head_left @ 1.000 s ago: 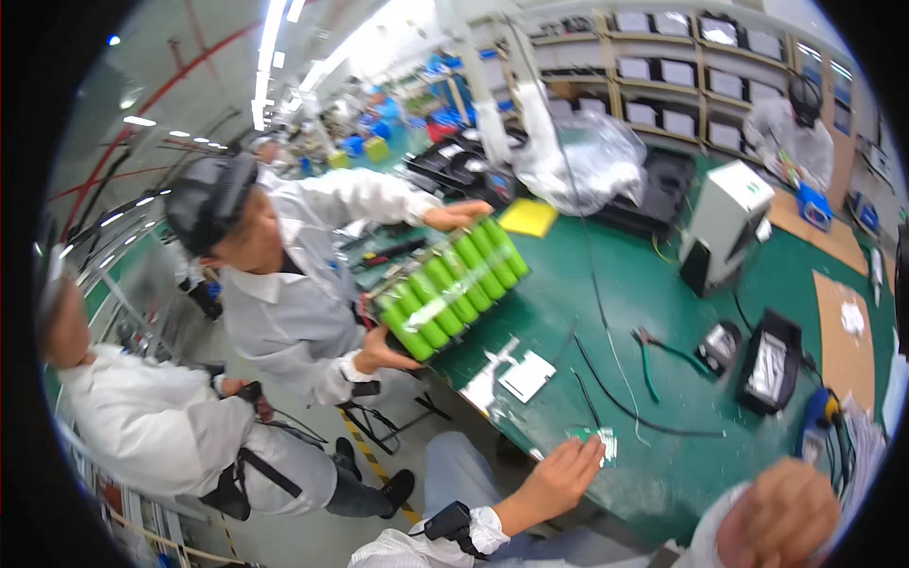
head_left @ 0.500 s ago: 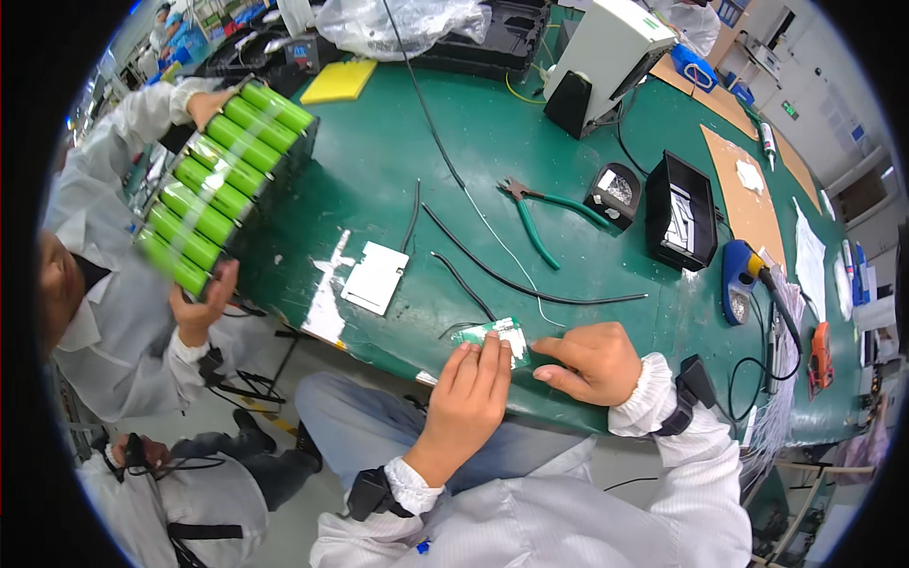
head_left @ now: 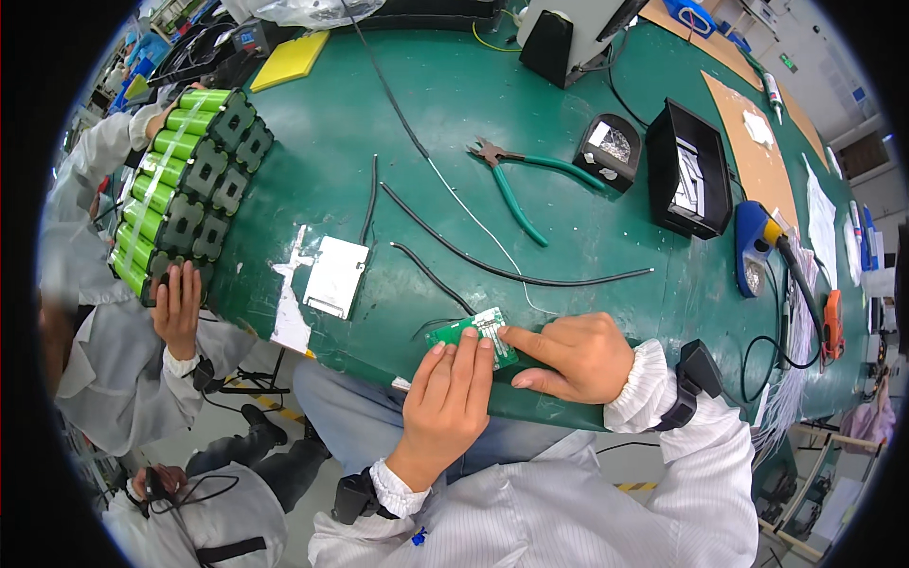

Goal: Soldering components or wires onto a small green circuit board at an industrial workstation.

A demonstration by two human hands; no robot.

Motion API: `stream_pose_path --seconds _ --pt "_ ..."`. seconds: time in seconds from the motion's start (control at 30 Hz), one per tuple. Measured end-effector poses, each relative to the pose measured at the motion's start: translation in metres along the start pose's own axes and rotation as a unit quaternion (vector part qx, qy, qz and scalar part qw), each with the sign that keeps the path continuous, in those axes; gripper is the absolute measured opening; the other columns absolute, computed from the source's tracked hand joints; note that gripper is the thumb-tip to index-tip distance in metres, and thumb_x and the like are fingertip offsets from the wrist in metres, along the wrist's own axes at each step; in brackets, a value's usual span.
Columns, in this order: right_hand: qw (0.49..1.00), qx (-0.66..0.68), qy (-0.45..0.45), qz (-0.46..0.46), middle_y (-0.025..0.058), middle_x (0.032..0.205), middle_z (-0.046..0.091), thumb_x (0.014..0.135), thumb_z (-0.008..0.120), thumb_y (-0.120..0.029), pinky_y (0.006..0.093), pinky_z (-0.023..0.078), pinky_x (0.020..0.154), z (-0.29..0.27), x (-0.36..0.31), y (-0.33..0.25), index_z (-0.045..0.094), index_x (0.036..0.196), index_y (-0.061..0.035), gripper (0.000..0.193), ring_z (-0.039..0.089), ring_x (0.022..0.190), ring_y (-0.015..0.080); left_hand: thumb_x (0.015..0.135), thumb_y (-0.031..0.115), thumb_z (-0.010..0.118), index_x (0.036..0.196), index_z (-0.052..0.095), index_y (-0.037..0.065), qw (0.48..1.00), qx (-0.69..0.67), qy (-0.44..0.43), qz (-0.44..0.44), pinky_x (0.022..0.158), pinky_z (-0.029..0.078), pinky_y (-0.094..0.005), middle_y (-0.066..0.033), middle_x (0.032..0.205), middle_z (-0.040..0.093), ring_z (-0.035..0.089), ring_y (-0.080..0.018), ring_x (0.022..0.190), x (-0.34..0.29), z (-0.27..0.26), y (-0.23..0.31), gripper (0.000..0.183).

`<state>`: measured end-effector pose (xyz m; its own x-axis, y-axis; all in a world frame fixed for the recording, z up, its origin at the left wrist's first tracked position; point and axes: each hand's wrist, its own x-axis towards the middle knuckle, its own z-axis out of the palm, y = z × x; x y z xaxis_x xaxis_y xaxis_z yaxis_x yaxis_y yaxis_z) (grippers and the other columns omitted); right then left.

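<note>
The right hand (head_left: 578,355), index extended and thumb apart, now reaches from four o'clock onto the green circuit board (head_left: 488,323) at the six o'clock edge of the bench (head_left: 317,142), joining the left hand (head_left: 447,407), whose close-set fingers cover it, grip indeterminable, so both attend the work.

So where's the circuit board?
Below centre in the head view, the circuit board lies near the table edge, partly under the left hand, the right hand at its right.

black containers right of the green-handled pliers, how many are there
2: a rounded black container beside one handle end of the green-handled pliers, and an open rectangular black bin just right of it.
</note>
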<state>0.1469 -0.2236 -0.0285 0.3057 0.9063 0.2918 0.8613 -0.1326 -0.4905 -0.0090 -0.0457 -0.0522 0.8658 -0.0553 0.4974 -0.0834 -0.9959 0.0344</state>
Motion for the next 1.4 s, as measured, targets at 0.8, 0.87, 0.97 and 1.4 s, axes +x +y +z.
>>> stream_pose_path --seconds 0.8,0.87,0.97,1.4 --pt "0.999 -0.02 -0.014 -0.039 0.0057 0.079 0.061 0.101 0.066 -0.053 0.04 0.053 0.056 0.018 0.001 -0.005 0.067 0.135 -0.0072 0.057 0.066 0.068 0.0257 0.073 0.014 0.08 0.123 0.063 0.004 0.964 -0.161 -0.212 0.007 0.123 0.029 -0.0698 -0.0262 0.153 0.056 0.057 -0.0425 0.13 0.001 -0.051 -0.03 0.054" --pt "0.999 -0.024 -0.016 -0.021 0.0071 0.082 0.063 0.101 0.066 -0.052 0.0413 0.054 0.058 0.019 -0.004 -0.003 0.066 0.135 -0.006 0.057 0.068 0.071 0.0273 0.075 0.011 0.079 0.126 0.064 0.003 0.95 -0.177 -0.254 0.043 0.124 0.03 -0.0665 -0.0224 0.141 0.065 0.063 -0.0409 0.128 0.02 -0.067 -0.042 0.054" --pt "0.998 -0.011 -0.061 0.003 0.0106 0.087 0.071 0.099 0.068 -0.053 0.0454 0.058 0.064 0.014 -0.006 -0.007 0.068 0.128 -0.0053 0.056 0.072 0.079 0.0311 0.079 0.006 0.077 0.121 0.067 0.003 0.938 -0.236 -0.251 0.047 0.12 0.039 -0.0643 -0.0169 0.123 0.074 0.07 -0.0387 0.115 0.059 -0.07 -0.044 0.044" --pt "0.995 -0.022 0.045 -0.089 0.0139 0.096 0.074 0.095 0.072 -0.049 0.0495 0.057 0.088 0.049 0.001 0.0 0.073 0.121 -0.0021 0.054 0.073 0.094 0.0359 0.094 0.016 0.075 0.101 0.065 0.003 0.958 -0.205 -0.168 0.111 0.08 0.056 -0.0502 -0.0145 0.099 0.068 0.068 -0.0378 0.098 0.18 0.082 0.043 0.018"
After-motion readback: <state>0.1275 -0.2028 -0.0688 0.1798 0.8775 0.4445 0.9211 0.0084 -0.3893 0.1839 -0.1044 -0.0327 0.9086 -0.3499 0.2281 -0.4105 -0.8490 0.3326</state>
